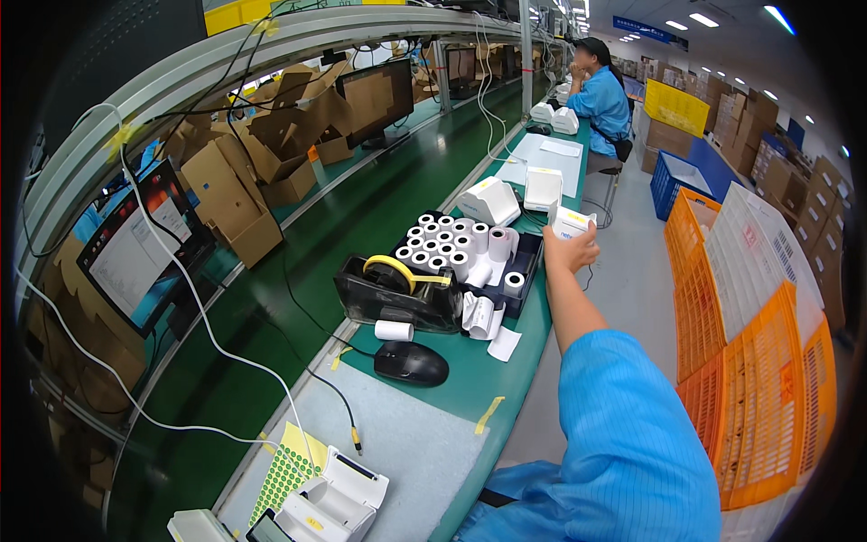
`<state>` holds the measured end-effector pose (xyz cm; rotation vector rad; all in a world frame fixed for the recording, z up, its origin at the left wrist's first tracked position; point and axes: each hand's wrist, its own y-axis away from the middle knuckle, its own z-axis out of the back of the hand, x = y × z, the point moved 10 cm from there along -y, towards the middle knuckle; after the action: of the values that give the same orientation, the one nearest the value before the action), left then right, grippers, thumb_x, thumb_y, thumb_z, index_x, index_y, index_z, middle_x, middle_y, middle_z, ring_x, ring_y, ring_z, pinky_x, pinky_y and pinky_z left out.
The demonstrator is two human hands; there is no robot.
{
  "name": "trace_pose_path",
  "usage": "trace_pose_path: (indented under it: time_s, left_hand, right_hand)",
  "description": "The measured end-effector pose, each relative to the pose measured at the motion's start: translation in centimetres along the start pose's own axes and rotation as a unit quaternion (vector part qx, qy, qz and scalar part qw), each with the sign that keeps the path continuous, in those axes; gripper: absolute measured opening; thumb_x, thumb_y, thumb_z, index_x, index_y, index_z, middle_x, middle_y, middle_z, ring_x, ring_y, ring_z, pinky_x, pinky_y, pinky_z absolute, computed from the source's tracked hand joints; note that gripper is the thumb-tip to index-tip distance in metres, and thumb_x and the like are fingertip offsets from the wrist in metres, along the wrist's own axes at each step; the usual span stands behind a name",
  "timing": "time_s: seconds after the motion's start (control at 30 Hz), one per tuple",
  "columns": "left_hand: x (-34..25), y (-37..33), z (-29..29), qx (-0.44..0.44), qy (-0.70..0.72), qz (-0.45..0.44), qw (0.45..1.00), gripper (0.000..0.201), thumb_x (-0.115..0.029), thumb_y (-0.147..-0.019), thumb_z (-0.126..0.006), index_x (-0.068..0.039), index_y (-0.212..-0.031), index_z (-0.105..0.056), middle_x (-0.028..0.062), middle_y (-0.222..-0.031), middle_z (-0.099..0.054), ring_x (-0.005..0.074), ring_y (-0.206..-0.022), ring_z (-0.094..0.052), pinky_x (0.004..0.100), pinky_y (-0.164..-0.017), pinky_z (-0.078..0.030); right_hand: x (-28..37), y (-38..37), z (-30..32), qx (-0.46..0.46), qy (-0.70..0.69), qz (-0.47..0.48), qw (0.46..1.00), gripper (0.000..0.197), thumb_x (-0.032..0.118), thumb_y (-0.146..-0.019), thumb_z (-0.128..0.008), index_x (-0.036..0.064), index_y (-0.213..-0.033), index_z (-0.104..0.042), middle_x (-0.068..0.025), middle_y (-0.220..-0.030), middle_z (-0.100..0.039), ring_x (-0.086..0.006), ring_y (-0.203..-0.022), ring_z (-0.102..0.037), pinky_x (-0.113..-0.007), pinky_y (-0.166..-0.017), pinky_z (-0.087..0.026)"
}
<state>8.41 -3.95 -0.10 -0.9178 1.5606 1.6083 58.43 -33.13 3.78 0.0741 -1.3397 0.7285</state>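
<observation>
Stretched out over the bench's right edge, my right hand (pixel 571 254) is closed on a small white receipt printer (pixel 573 222). Two more white printers, one lying tilted (pixel 490 200) and one behind it (pixel 544 189), sit just left of it. Nearer to me a dark tray holds several white paper rolls (pixel 462 243), some standing on end. In front of the tray are a black tape dispenser (pixel 397 294) with yellow tape and a loose roll (pixel 394 331). An open white printer (pixel 339 497) lies at the bottom, by a sheet of green round stickers (pixel 287 470). My left hand is out of view.
A black mouse (pixel 411 363) and a cable with a yellow-banded plug (pixel 357 440) lie on the bench. Monitors (pixel 144 248) and cardboard boxes (pixel 230 199) line the left. Orange crates (pixel 763 397) stand along the right. A person in blue (pixel 599 107) sits farther up the bench.
</observation>
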Motion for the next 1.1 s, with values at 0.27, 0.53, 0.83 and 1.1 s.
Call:
trace_pose_path:
  time_s: [0.27, 0.53, 0.83, 1.1]
  left_hand:
    - [0.9, 0.1, 0.2, 0.028, 0.027, -0.003, 0.999, 0.053, -0.020, -0.076, -0.066, -0.005, -0.123, -0.045, -0.0034, -0.069, -0.044, 0.0042, -0.054, -0.039, 0.0178, -0.046, -0.030]
    - [0.4, 0.3, 0.1, 0.024, 0.048, 0.008, 0.999, 0.058, -0.029, -0.075, -0.068, -0.007, -0.124, -0.045, -0.0041, -0.070, -0.042, 0.0029, -0.052, -0.036, 0.0181, -0.043, -0.028]
    - [0.3, 0.1, 0.0, 0.000, 0.005, 0.025, 1.000, 0.044, 0.003, -0.077, -0.052, -0.010, -0.119, -0.051, -0.0053, -0.071, -0.040, 0.0027, -0.054, -0.032, 0.0163, -0.044, -0.024]
    - [3.0, 0.0, 0.6, -0.022, 0.039, 0.000, 0.999, 0.042, 0.007, -0.078, -0.044, -0.015, -0.111, -0.059, -0.0067, -0.070, -0.042, 0.0030, -0.055, -0.032, 0.0154, -0.049, -0.026]
  right_hand:
    - [-0.1, -0.1, -0.3, 0.004, 0.012, -0.003, 1.000, 0.089, 0.029, -0.055, -0.071, 0.0127, -0.131, -0.027, -0.0266, -0.117, -0.032, -0.0425, -0.107, -0.032, -0.049, -0.095, -0.031]
    - [0.0, 0.0, -0.6, 0.000, 0.031, 0.003, 1.000, 0.090, 0.031, -0.056, -0.071, 0.0136, -0.131, -0.026, -0.0268, -0.116, -0.032, -0.0425, -0.106, -0.032, -0.049, -0.094, -0.032]
    - [-0.3, 0.0, -1.0, 0.006, 0.023, -0.004, 1.000, 0.090, 0.031, -0.055, -0.072, 0.0152, -0.132, -0.027, -0.0252, -0.114, -0.032, -0.0413, -0.107, -0.032, -0.049, -0.092, -0.033]
    - [0.2, -0.3, -0.1, -0.027, 0.041, 0.031, 0.998, 0.089, 0.033, -0.056, -0.072, 0.0147, -0.131, -0.028, -0.0255, -0.110, -0.034, -0.0414, -0.103, -0.034, -0.049, -0.091, -0.033]
